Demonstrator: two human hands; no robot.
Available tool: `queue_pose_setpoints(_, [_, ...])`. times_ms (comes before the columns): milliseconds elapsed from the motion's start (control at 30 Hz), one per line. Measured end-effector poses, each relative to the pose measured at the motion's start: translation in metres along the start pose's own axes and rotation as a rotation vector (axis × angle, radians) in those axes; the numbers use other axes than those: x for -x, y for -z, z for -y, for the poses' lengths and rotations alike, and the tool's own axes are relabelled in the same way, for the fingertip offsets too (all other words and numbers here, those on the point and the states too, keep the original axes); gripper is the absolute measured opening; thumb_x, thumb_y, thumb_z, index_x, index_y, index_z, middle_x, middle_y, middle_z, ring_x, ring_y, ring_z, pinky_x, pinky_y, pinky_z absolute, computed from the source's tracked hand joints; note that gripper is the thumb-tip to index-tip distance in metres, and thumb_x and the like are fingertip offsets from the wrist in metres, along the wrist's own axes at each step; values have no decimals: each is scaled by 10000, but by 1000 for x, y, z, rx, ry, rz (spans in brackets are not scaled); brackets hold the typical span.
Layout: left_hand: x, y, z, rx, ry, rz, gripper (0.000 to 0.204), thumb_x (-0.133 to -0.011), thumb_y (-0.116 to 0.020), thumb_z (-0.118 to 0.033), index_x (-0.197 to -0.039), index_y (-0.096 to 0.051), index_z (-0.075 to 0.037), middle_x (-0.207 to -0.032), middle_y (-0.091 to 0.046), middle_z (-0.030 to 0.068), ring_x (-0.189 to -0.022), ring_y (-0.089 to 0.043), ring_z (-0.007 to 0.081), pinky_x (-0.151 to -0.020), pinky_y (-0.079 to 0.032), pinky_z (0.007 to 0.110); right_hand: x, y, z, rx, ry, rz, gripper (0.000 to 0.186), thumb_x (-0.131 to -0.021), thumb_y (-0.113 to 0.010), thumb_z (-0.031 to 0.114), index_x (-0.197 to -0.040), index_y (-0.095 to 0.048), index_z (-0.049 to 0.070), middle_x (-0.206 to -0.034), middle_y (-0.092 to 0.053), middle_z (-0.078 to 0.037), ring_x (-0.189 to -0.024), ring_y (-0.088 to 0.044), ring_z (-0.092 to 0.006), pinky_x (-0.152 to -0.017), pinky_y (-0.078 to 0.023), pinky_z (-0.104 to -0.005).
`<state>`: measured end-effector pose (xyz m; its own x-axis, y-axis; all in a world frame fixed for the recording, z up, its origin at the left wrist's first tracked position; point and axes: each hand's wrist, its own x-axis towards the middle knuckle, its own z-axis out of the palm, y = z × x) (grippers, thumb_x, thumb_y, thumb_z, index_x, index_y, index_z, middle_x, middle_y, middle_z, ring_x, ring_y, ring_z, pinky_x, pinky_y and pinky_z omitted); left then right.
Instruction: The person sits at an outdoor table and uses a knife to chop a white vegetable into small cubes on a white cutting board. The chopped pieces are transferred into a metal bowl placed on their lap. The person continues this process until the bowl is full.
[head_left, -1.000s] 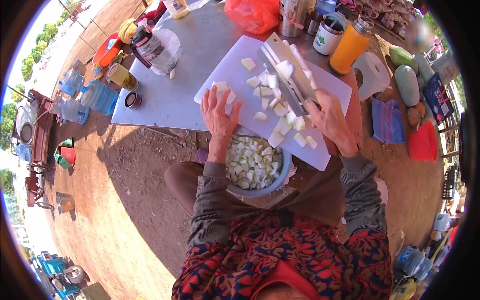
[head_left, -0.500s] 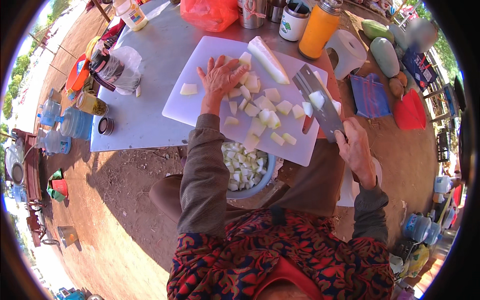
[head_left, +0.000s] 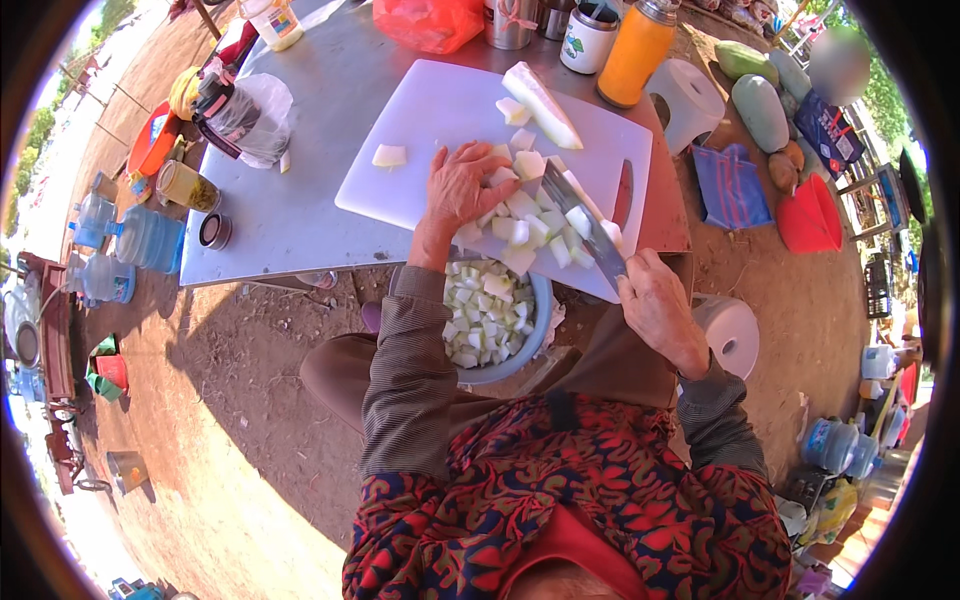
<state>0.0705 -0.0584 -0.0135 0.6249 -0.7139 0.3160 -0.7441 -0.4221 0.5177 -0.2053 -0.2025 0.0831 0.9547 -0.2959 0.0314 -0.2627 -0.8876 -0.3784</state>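
A white cutting board [head_left: 400, 115] lies tilted over the near table edge, carrying a pile of pale melon chunks [head_left: 540, 225]. My left hand [head_left: 463, 190] rests at the pile's left side, fingers extended and slightly curved over the chunks. My right hand [head_left: 660, 308] is closed on the handle of a cleaver [head_left: 592, 238], whose blade stands nearly edge-on along the pile's right side. One chunk sits against the blade. Toward the back of the board lies a long rind-edged melon wedge [head_left: 540, 105]; a lone chunk [head_left: 389, 155] is at the left. Below the board's edge, a blue-grey basin [head_left: 545, 320] holds many cut chunks.
On the metal table [head_left: 290, 220] stand an orange bottle [head_left: 637, 55], a white mug [head_left: 588, 40], a red plastic bag [head_left: 425, 22] and a clear bag [head_left: 268, 120]. White stools [head_left: 688, 95] and large green melons [head_left: 760, 112] are at the right, near a red bucket [head_left: 808, 215].
The cleaver has swung from lying broadside to nearly edge-on and moved left against the chunks. My left hand has moved right and nearer. The pile between them is tighter, closer to the board's near edge.
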Motion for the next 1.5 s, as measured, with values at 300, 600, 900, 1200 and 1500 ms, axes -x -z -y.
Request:
queue_pose_setpoints(300, [77,20,-5,15,-14,-85,407,-801,-696,-474,-1092,-714,-191,-1259,-633,44,-1273,-515,252,-1132,-248,522,22,-27,20,-32,213,-28,81,-873,-589,79,-893,-565,5,-909,-541,-162,-715,-606,-370,-614,-511,-453])
queue_pose_setpoints(600, [155,47,-4,209,21,-132,357,-760,-767,-140,-1105,-692,-86,-1214,-665,100,-1242,-553,319,-1101,-351,463,36,-51,22,-28,433,-9,68,-847,-609,52,-870,-559,12,-953,-541,-114,-676,-616,-299,-560,-514,-392])
queue_pose_setpoints(900, [187,87,-38,386,154,-215,315,-837,-738,-142,-1131,-688,-38,-1227,-648,168,-1127,-627,278,-974,-465,358,29,-80,6,214,756,-171,91,-730,-615,93,-799,-562,65,-872,-493,-87,-630,-577,-172,-525,-487,-312])
queue_pose_setpoints(1200, [190,21,-74,168,-278,464,489,-918,-551,-536,-1320,-595,-261,-1506,-379,151,-1406,-328,371,-1135,-209,573,20,-102,1,140,1011,-216,144,-711,-613,134,-680,-478,98,-745,-429,-61,-619,-534,-186,-539,-472,-337])
queue_pose_setpoints(1500, [190,-29,-26,272,-150,449,427,-979,-425,-544,-1345,-566,-374,-1541,-351,99,-1428,-302,338,-1146,-170,588,22,-98,-2,198,1103,-193,170,-702,-610,155,-667,-453,102,-729,-419,-55,-602,-518,-186,-501,-429,-346])
